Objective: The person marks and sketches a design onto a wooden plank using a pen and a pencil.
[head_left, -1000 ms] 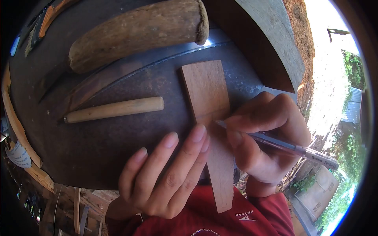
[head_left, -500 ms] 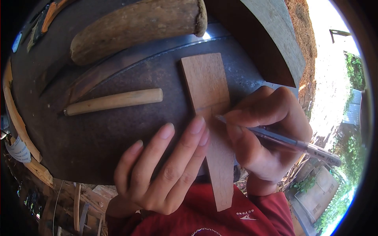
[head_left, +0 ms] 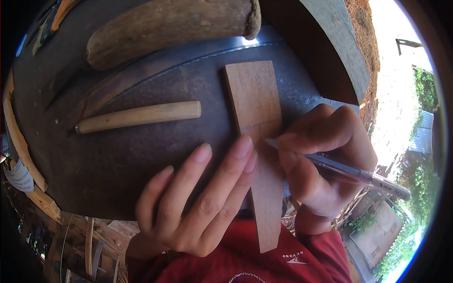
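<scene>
A flat, tapered wooden board (head_left: 255, 92) lies lengthwise in front of me, its narrow end over my red shirt. A dark line crosses it near the middle, and a faint outline shows toward its narrow end. My right hand (head_left: 330, 155) pinches a clear-barrelled pen (head_left: 347, 170), its tip at the board's face just below the crossing line. With fingers spread, my left hand (head_left: 198, 203) rests its foremost fingertips against the board's left edge. A tool with a pale wooden handle (head_left: 141, 116) lies to the left, a metal collar at its left end.
Beyond the handle, a thick rounded piece of wood (head_left: 170, 30) lies on the dark work surface (head_left: 108, 174). A large wooden block (head_left: 325, 47) stands at the back right. Wood strips (head_left: 23, 141) line the left edge, and sawdust (head_left: 365, 42) lies beyond the block.
The board, handle and thick wood piece appear slightly further right and higher in view. The pen tip stays near the crossing line, and both hands keep nearly the same pose.
</scene>
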